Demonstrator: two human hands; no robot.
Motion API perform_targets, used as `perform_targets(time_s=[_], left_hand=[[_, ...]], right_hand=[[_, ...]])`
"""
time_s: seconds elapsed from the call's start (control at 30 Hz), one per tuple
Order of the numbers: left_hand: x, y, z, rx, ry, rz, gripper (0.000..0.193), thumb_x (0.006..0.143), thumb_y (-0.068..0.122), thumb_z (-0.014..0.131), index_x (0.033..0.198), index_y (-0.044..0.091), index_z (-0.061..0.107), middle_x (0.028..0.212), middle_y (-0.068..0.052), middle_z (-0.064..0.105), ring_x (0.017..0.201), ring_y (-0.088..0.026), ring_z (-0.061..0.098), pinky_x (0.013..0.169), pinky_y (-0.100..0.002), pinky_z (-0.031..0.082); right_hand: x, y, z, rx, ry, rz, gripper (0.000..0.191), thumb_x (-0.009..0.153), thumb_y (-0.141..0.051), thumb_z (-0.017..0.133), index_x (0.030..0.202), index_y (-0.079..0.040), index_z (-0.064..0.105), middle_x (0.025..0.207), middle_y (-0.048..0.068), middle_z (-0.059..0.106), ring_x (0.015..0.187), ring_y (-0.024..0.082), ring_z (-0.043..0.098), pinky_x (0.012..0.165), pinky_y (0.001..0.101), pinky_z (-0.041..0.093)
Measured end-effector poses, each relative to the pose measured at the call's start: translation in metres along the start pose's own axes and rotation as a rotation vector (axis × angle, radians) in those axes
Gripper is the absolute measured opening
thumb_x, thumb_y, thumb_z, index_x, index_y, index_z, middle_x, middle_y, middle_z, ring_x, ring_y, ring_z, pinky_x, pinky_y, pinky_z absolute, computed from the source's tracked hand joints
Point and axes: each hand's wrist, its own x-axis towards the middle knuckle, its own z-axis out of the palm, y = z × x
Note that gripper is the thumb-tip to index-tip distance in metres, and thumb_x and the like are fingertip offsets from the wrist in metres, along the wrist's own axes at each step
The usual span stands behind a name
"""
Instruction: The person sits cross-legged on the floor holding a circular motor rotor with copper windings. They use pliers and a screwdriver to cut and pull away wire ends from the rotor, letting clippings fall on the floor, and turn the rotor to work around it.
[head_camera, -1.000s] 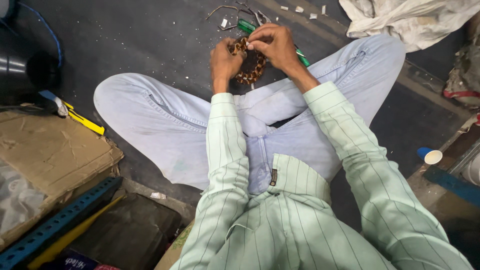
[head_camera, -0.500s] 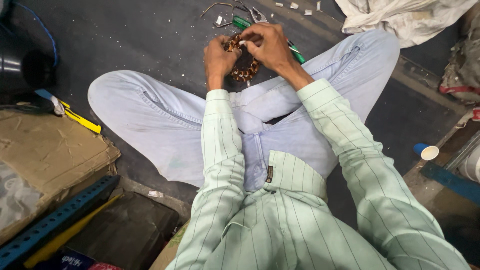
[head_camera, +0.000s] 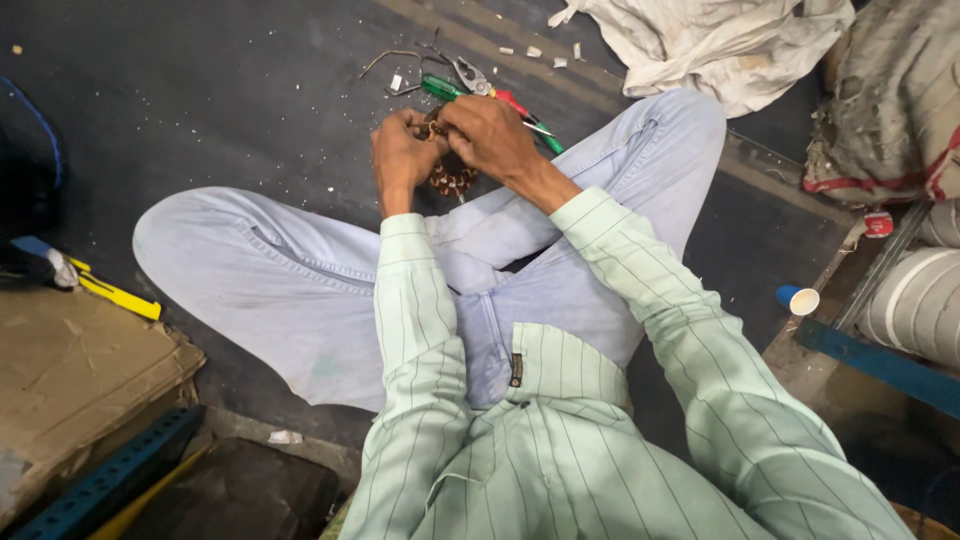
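I sit cross-legged on a dark floor in light blue jeans and a pale green striped shirt. My left hand (head_camera: 400, 155) and my right hand (head_camera: 487, 137) are close together above my crossed legs. Both grip a small coil of copper-brown wire (head_camera: 452, 180), which hangs partly below the fingers. My fingers hide the top of the coil. Just beyond my hands lie pliers (head_camera: 470, 74) and a green-handled screwdriver (head_camera: 440, 89) on the floor.
A white cloth (head_camera: 720, 40) is heaped at the top right, beside a dirty sack (head_camera: 890, 110). Wire scraps (head_camera: 390, 58) litter the floor ahead. Flattened cardboard (head_camera: 70, 370), a yellow strip (head_camera: 120, 296) and a blue metal rail (head_camera: 100, 480) lie at left. A small cup (head_camera: 800, 299) stands at right.
My hands have stayed on the wire coil and drawn closer together over it. The view has shifted slightly, so the hands sit lower in the picture.
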Motion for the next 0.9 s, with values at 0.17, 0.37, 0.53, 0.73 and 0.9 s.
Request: perform_targets(time_s=[0.17,0.37,0.53,0.73,0.9], left_hand=[[-0.003,0.007,-0.002,0.001,-0.024,-0.025,0.031,0.064,0.019,0.088,0.09,0.007,0.076,0.082,-0.005,0.079,0.076,-0.015,0.077,0.074,-0.033,0.058],[-0.006,0.013,-0.008,-0.015,-0.056,0.005,0.035,0.063,0.022,0.09,0.092,0.007,0.075,0.085,-0.004,0.079,0.078,-0.014,0.077,0.076,-0.032,0.059],[-0.006,0.012,-0.008,0.01,-0.045,-0.032,0.037,0.065,0.023,0.09,0.096,0.008,0.077,0.089,-0.005,0.08,0.083,-0.017,0.078,0.078,-0.033,0.058],[0.0,0.003,-0.003,-0.006,-0.027,-0.019,0.038,0.066,0.019,0.087,0.1,0.007,0.076,0.093,-0.006,0.08,0.088,-0.019,0.079,0.081,-0.034,0.059],[0.003,-0.002,-0.001,0.037,0.018,0.047,0.043,0.065,0.019,0.09,0.103,0.007,0.075,0.097,-0.008,0.079,0.093,-0.023,0.076,0.084,-0.036,0.057]], right_hand=[[0.002,0.0,-0.006,-0.026,-0.044,-0.023,0.021,0.078,-0.002,0.077,0.091,-0.003,0.06,0.083,0.011,0.063,0.082,0.033,0.065,0.072,0.0455,0.051],[0.008,0.002,-0.013,0.298,-0.056,0.168,0.014,0.082,-0.001,0.075,0.09,0.0,0.063,0.082,0.009,0.071,0.074,0.021,0.072,0.067,0.0342,0.058],[0.006,0.007,-0.014,0.299,-0.066,0.139,0.014,0.085,-0.001,0.077,0.09,0.0,0.064,0.083,0.011,0.071,0.075,0.021,0.073,0.068,0.0325,0.057],[0.006,0.011,-0.009,0.362,-0.042,0.205,0.016,0.086,0.001,0.077,0.097,0.0,0.066,0.09,0.011,0.075,0.081,0.02,0.076,0.072,0.0314,0.059],[0.006,0.009,-0.01,0.263,-0.036,0.125,0.017,0.085,0.003,0.078,0.094,-0.002,0.064,0.085,0.01,0.072,0.077,0.023,0.073,0.068,0.0341,0.057]])
